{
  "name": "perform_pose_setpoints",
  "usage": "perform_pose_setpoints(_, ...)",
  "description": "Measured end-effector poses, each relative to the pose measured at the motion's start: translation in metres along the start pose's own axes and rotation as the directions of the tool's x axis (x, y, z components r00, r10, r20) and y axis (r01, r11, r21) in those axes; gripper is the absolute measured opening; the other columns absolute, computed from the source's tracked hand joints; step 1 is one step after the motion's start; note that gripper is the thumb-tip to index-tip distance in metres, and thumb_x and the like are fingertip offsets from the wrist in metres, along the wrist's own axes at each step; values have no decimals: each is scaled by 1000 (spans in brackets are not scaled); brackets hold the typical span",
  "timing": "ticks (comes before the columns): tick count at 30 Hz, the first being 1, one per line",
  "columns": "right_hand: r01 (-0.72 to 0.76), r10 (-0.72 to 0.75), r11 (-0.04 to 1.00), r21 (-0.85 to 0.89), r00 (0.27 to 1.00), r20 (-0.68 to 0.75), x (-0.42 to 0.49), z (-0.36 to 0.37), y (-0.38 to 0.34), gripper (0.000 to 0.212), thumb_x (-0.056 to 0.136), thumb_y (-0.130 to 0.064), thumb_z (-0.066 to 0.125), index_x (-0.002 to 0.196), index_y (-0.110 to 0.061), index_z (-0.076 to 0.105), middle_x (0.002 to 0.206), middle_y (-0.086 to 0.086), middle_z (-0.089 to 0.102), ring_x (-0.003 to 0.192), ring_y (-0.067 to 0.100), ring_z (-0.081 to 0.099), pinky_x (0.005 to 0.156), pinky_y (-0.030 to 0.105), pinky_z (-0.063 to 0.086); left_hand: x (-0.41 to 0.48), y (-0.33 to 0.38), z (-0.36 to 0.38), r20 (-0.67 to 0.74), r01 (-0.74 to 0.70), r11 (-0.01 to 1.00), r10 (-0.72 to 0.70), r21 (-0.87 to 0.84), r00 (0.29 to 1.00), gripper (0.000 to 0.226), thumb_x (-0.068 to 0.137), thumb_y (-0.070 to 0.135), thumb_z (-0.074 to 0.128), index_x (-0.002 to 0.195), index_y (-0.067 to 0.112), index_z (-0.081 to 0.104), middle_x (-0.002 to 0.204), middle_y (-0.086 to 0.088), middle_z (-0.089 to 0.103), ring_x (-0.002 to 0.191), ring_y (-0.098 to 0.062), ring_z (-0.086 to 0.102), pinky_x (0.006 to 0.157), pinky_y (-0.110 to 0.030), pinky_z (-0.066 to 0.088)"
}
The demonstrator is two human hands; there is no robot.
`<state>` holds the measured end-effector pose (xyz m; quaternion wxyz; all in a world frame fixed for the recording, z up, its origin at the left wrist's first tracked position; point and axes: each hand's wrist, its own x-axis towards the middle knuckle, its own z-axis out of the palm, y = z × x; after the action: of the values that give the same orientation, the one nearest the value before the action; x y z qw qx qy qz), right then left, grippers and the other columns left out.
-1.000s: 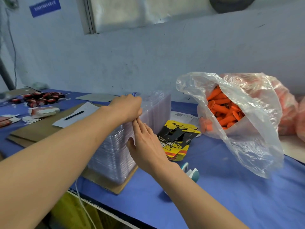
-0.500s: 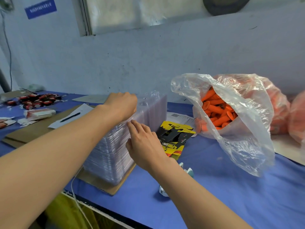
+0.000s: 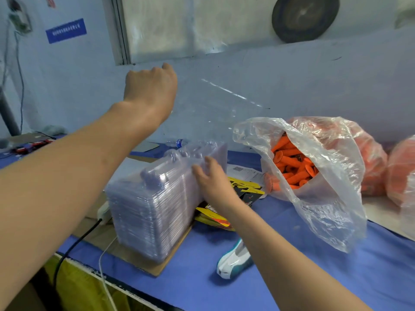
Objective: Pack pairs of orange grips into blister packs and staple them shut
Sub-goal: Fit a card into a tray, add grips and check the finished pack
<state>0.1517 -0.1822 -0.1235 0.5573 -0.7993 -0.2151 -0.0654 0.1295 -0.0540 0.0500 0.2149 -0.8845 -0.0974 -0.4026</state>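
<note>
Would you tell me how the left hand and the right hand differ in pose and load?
Height: the left hand is held high; the right hand is low, at the stack.
Fingers: the left hand's are curled; the right hand's are fairly straight.
Load: the left hand holds a clear blister pack in the air; the right hand only rests on the stack.
Both are bare and touch clear plastic.

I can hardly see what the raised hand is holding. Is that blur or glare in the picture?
Both, in the head view: the left hand holds up a clear blister pack, see-through and blurred, marked mainly by a white glare streak. In the same view the stack that the right hand touches and the orange grips look sharper.
</note>
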Motion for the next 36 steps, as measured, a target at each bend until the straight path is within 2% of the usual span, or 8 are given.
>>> perform_pose_setpoints(3,-154,204,929,337,971,-120,8,-38,-1,65,98,-47,52,149,-11,34,147,8,46,129,23,49,103,38,44,0,4,-31,-91,-89,996,87,-24,992,18,102,14,49,113,-1,47,95,-24,62,90,-43,63,65,-38,30)
perform_pose_setpoints(8,-163,425,644,747,889,-173,0,-112,9,62,94,-52,56,140,-14,42,131,11,52,107,23,62,72,30,56,-10,7,-86,-224,-152,985,130,-85,966,24,106,23,39,109,1,47,78,-18,47,81,-42,60,65,-40,32)
perform_pose_setpoints(11,-106,451,521,847,876,-168,-11,-144,12,70,91,-56,57,142,-11,40,134,17,53,108,26,62,82,35,57,-14,9,-113,-268,-164,958,98,-237,959,29,106,32,39,108,5,48,80,-15,51,79,-41,59,66,-41,36)
perform_pose_setpoints(15,91,367,340,936,903,-221,-42,-177,3,54,92,-58,55,120,-14,43,126,14,58,109,27,64,85,40,57,-18,26,-126,-80,-172,693,163,-700,983,19,103,34,46,96,19,53,88,0,70,83,-24,68,75,-39,52)
perform_pose_setpoints(19,282,324,409,868,844,-427,-99,-212,7,32,101,-42,48,120,-17,53,106,4,73,97,21,72,83,35,57,-29,68,-108,58,-92,488,283,-868,957,18,102,29,50,93,15,56,78,6,70,73,-11,67,63,-24,45)
perform_pose_setpoints(22,263,447,507,821,734,-511,-155,-229,30,17,101,-25,44,99,-15,58,86,3,74,75,20,74,63,27,58,-50,118,-82,89,-79,409,376,-909,923,19,102,28,51,92,13,56,74,8,68,70,-11,63,58,-14,39)
perform_pose_setpoints(29,147,660,633,760,409,-630,-258,-242,103,22,102,-25,44,89,-17,59,77,6,72,56,22,71,46,24,54,-141,259,-12,122,-135,365,601,-921,790,17,101,32,52,104,17,60,80,9,56,85,-21,61,72,-35,44)
perform_pose_setpoints(36,3,762,528,849,439,-476,-312,-252,137,14,102,-16,45,96,-10,56,92,11,76,66,24,74,53,28,59,-192,343,37,150,-184,399,670,-898,727,18,104,27,44,109,20,60,113,-3,69,106,-30,60,88,-41,43)
